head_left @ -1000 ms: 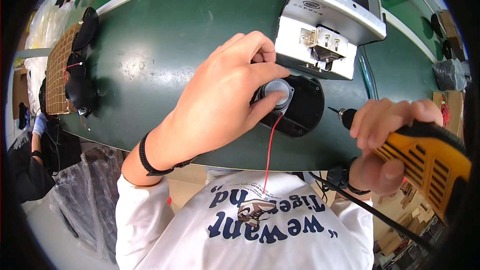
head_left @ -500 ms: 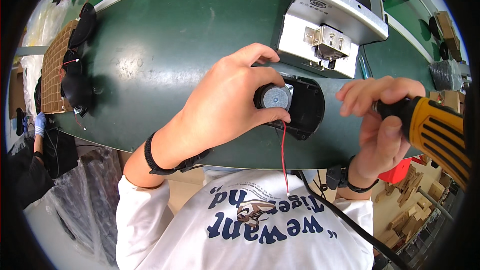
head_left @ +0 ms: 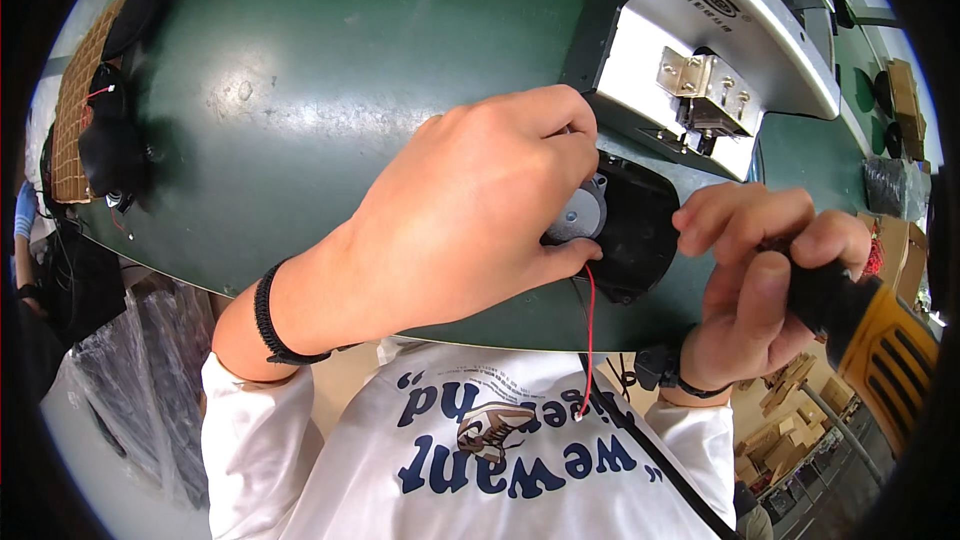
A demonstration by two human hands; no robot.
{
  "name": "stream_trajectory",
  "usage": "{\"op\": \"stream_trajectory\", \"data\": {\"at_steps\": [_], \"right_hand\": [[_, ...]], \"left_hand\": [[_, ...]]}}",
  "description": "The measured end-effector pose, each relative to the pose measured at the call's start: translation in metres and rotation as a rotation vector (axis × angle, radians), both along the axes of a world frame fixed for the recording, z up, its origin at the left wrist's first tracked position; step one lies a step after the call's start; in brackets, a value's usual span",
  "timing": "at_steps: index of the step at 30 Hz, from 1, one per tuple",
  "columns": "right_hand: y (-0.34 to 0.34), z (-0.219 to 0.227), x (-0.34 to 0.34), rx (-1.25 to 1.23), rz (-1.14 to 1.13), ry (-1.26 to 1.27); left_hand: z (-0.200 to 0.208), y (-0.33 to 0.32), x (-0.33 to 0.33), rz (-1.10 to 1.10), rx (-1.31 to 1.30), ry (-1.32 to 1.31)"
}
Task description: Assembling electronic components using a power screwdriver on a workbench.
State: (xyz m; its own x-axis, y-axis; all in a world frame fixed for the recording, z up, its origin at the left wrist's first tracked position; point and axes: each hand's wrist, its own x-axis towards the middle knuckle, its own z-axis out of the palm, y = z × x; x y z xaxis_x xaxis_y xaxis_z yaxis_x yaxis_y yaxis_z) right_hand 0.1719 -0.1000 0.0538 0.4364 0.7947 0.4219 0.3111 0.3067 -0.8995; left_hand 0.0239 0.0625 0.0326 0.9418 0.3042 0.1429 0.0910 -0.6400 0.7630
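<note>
A black plastic housing lies on the green bench top, its hollow side up. In its left half sits a round grey metal speaker, partly covered by my left hand. My left thumb and fingers close around the speaker's edge. From beside the thumb a thin red wire hangs toward my shirt. To the right of the housing, my right hand grips a yellow and black electric screwdriver by its dark front end. Its tip cannot be made out among the fingers.
A silver metal machine with a small bracket stands just beyond the housing. At the far left, a brown tray is lined with black shells and wires. A co-worker's blue-gloved hand shows at the left rim. Cardboard boxes stand right.
The whole view has shifted, so the machine appears further right. My left hand covers more of the speaker. The screwdriver in my right hand has dropped lower and tilted differently.
</note>
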Motion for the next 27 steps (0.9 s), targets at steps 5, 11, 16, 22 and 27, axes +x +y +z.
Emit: {"op": "stream_trajectory", "data": {"at_steps": [5,11,16,22,27], "right_hand": [[-0.004,-0.004,0.007,-0.015,0.050,0.021],[-0.007,-0.004,0.007,-0.015,0.024,0.048],[-0.007,-0.003,0.007,-0.020,0.039,0.049],[-0.004,-0.002,-0.001,-0.021,-0.024,0.075],[-0.008,0.001,0.006,0.012,-0.007,0.077]], "left_hand": [[-0.001,-0.001,0.002,0.001,0.035,-0.016],[-0.003,-0.002,0.005,0.014,0.024,-0.018],[-0.006,0.000,0.004,0.011,-0.019,-0.060],[-0.007,0.002,0.002,0.010,-0.022,-0.130],[0.010,0.017,-0.012,-0.192,-0.008,-0.181]]}}
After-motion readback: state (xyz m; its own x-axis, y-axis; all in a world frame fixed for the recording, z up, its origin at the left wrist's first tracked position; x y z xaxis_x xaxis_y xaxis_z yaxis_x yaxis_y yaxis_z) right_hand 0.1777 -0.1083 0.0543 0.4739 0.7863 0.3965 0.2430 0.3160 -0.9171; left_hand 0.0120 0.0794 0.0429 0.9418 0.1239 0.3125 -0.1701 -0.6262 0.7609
